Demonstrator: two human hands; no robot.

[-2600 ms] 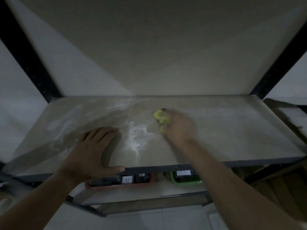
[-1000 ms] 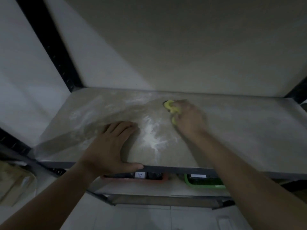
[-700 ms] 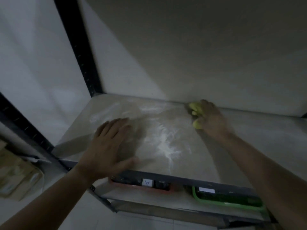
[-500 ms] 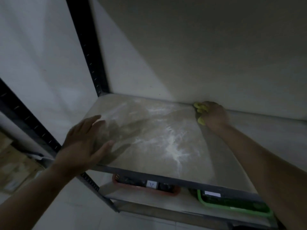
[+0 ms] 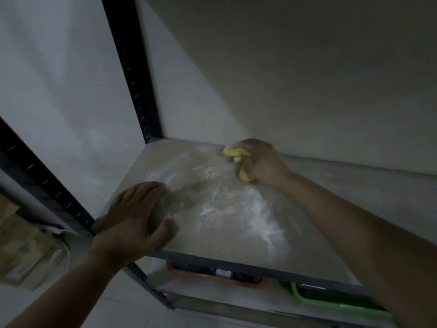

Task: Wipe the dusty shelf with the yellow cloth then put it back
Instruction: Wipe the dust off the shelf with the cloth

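The grey shelf board [image 5: 354,200] carries streaks and a patch of white dust [image 5: 257,209] on its left half. My right hand [image 5: 262,162] is closed around the bunched yellow cloth [image 5: 236,159] and presses it on the board near the back wall. Most of the cloth is hidden under the fingers. My left hand [image 5: 134,216] lies flat on the front left corner of the board, fingers spread, thumb near the front edge.
Black slotted uprights [image 5: 132,67] frame the shelf at the left. The wall stands right behind the board. On the lower shelf sit a red tray [image 5: 212,275] and a green tray [image 5: 335,301]. Cardboard boxes [image 5: 26,247] stand at the lower left.
My right hand has carried the cloth from the middle of the board back and leftward along the wall. My left hand lifted, shifted left, and is flat on the front corner again.
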